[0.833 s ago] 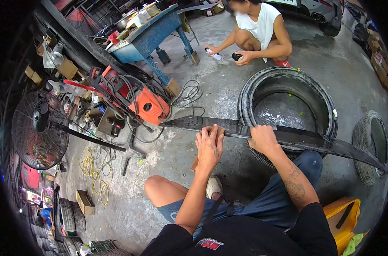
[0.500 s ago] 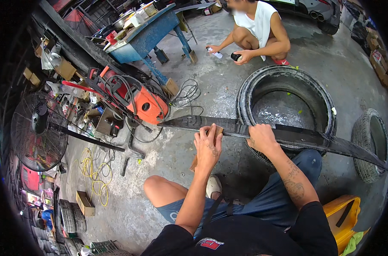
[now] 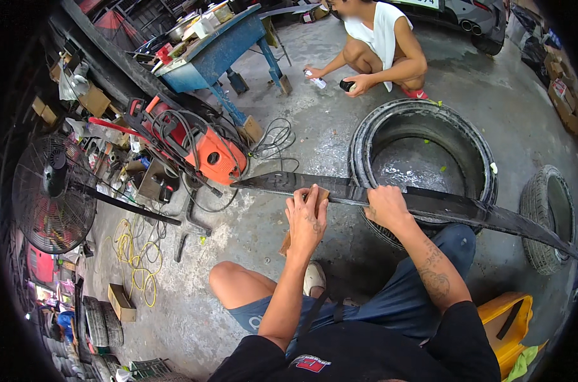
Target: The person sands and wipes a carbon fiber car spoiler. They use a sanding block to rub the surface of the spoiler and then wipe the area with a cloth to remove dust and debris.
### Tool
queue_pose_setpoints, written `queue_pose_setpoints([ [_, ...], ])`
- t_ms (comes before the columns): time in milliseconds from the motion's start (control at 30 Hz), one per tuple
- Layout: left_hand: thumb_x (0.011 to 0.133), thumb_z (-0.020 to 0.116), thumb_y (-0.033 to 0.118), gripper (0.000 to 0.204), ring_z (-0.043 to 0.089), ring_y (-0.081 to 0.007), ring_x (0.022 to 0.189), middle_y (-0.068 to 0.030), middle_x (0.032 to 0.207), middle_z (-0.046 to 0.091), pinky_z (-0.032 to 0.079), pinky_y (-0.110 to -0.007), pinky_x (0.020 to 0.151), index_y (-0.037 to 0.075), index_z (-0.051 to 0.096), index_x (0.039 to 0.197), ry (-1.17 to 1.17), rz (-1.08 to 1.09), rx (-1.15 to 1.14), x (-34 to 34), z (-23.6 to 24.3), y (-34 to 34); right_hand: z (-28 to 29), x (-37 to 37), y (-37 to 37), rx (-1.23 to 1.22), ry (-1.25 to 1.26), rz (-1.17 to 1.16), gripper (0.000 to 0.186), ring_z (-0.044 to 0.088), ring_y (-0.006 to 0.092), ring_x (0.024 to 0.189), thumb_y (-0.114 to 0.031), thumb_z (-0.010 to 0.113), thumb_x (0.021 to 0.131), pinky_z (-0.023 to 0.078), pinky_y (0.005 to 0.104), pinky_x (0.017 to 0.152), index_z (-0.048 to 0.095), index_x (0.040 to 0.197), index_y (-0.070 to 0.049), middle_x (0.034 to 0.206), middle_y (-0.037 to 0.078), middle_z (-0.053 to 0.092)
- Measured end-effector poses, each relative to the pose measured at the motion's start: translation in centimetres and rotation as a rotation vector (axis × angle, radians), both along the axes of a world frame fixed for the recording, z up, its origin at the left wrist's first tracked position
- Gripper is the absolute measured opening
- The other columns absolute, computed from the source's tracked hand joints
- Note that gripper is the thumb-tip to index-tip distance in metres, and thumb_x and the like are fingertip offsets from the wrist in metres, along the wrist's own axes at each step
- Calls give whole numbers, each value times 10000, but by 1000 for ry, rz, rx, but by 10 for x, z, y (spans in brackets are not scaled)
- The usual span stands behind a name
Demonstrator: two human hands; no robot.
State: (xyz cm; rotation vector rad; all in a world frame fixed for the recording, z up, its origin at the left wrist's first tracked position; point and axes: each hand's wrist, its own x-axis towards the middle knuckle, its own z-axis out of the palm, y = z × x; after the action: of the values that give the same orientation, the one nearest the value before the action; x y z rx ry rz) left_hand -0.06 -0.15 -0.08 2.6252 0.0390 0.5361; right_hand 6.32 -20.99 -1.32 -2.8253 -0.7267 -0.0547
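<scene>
Everything sits slightly farther left than before; the big tire (image 3: 362, 145) lies below the long black strip (image 3: 454, 206); the right hand (image 3: 389, 207) keeps its fingers curled around that; the left hand (image 3: 306, 223) still pinches a brown piece (image 3: 324, 193) against it.

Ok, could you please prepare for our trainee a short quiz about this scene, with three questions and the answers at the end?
1. Which of the wearer's hands holds the narrow brown block at the long, glossy black panel?

2. True or false: the large, round black rubber tyre beneath the panel stands upright on its tread.

3. What stands to the left of the orange machine with dark coiled hoses in the picture?
A) a silver metal ladder
B) a black pedestal fan with a round wire cage
C) a white plastic chair

Key:
1. The left hand; the right hand grips the panel.
2. False; the tyre lies flat on the floor.
3. B.
</scene>
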Motion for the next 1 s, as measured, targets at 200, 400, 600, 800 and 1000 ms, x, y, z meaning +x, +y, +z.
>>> queue_pose_setpoints([
  [200,915,655,200,417,501,-357,1069,-151,1214,552,424,-464,918,53,618,1304,-17,0,-3,-1,0,-1,-1,-1,-2,7,-8,-3,256,714,341,729,-276,770,719,567,426,693,720,766,-30,761,183,707],
  [400,908,664,210,422,500,-365,1077,-152,1211,554,423,-472,933,55,623,1299,-14,11,-13,1,2,-4,0,2,-2,2,18,0,264,716,347,746,-288,770,732,564,433,706,722,774,-32,769,187,710],
  [600,907,665,209,425,503,-363,1077,-152,1208,556,424,-471,936,59,621,1302,-39,20,-27,-1,-3,-4,-2,2,-2,-16,41,6,256,718,350,772,-281,775,732,563,432,728,725,784,-35,790,189,715],
  [800,911,659,224,441,498,-362,1077,-152,1214,552,416,-475,926,53,607,1314,-38,21,-22,1,-6,0,-1,2,0,-31,60,-3,260,717,349,788,-286,778,735,561,433,744,724,788,-37,802,188,717],
  [1000,905,667,233,439,498,-364,1077,-156,1213,553,415,-480,909,49,619,1301,-60,1,-47,0,-6,-2,4,0,0,-27,69,-14,267,717,344,805,-293,774,737,560,435,747,723,812,-43,805,182,717],
])
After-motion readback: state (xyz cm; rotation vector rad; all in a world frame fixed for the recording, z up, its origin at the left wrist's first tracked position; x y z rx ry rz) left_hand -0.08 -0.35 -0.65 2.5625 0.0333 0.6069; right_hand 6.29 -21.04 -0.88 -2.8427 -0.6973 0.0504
